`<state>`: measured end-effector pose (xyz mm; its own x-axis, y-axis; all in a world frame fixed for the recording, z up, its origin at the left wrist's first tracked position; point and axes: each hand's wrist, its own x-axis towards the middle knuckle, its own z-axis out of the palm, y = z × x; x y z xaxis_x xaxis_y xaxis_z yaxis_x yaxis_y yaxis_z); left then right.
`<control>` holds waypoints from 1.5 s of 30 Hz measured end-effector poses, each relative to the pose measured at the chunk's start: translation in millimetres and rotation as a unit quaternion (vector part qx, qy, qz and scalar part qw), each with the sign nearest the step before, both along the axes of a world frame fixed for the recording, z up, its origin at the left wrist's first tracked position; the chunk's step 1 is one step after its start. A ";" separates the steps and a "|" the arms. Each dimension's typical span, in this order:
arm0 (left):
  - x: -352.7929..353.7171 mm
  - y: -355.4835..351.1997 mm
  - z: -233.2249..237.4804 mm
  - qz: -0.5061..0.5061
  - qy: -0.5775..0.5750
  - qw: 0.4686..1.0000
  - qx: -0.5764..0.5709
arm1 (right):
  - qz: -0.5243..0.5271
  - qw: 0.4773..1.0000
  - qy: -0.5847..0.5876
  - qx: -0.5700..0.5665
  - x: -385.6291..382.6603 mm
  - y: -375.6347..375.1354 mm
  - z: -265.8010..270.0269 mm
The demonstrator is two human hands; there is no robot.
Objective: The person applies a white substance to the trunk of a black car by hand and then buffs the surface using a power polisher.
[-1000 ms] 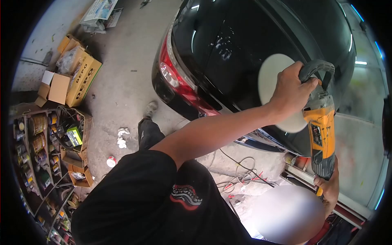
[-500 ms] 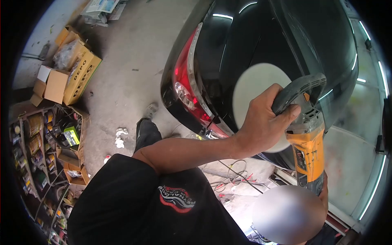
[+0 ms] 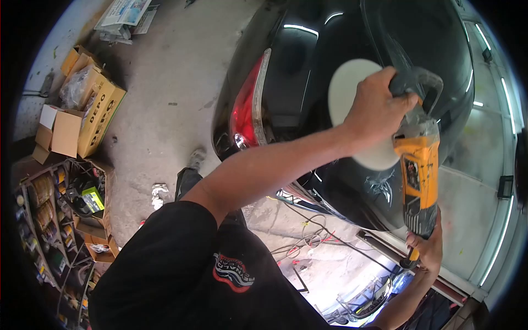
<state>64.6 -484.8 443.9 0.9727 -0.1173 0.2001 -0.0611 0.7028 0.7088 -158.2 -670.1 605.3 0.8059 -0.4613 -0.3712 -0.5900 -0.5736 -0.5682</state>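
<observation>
An orange and black polisher (image 3: 421,170) with a round whitish pad (image 3: 347,85) is held over the glossy black body of a car (image 3: 330,44). My left hand (image 3: 377,110) is closed around the dark front handle. At the tool's rear end, my right hand (image 3: 429,242) wraps the grip. The pad is tilted and lies close to the panel; whether its whole face touches cannot be told. Dusty smears and bright reflections mark the black surface near the pad. The red tail light (image 3: 250,104) lies left of the pad.
Cardboard boxes (image 3: 102,115) and newspapers (image 3: 126,12) are on the floor at the left. A shelf with cans (image 3: 41,214) is at the lower left. Looped cables (image 3: 311,239) lie below the bumper. Light panels with lamps (image 3: 478,148) line the right side.
My left hand and the polisher's pad have moved up in the view, along the black panel. More of my right hand and forearm now shows at the tool's rear.
</observation>
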 end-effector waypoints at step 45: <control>-89.3 3.1 -45.7 0.062 0.012 0.998 -0.009 | 0.052 0.995 -0.001 0.086 -27.4 -26.7 -32.5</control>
